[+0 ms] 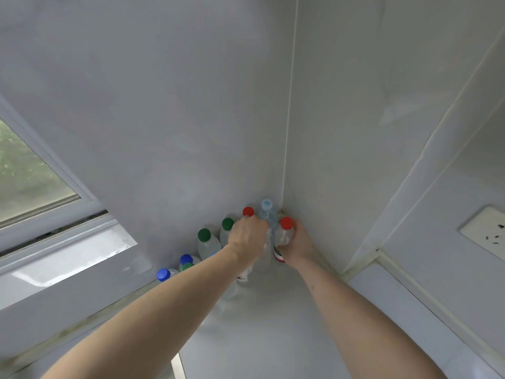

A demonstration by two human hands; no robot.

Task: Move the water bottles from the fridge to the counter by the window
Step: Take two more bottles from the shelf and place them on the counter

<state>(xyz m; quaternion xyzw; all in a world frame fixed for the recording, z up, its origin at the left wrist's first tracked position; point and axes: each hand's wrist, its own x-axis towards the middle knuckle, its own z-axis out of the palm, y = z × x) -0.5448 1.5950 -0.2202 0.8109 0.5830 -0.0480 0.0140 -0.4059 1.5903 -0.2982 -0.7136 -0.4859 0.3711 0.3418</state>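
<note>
- Two bare forearms reach in from the bottom edge toward the far corner of the pale grey desk (262, 324), where two white walls meet.
- On the right, the right hand (296, 243) is wrapped round the body of a clear plastic water bottle with a red cap (284, 236); thumb and fingers curl about it, and it stands close against the right-hand wall. Its label shows a red and dark band low down, but the writing is too small to read.
- Over on the other side, the left hand (247, 236) is closed over the top of another clear bottle (244, 272). That bottle's cap is hidden under the palm; a white label with small black marks shows below the wrist, unreadable.
- Between the two hands, in the very corner, stands a clear bottle with a pale blue cap (267, 210).
- Just behind the left hand's knuckles shows a second red-capped bottle (248, 212).
- Along the back wall, leftward, a row of clear bottles stands upright: one with a dark green cap (227, 225), another green-capped bottle (205, 237), then a blue-capped bottle (186, 260) with a smaller green cap (187, 267) just in front of it, and last a bottle with a bright blue cap (163, 274).
- At far left is a white-framed window (54, 192) with blurred greenery outside.
- A cream wall socket plate (485, 231) sits on the wall at far right.
</note>
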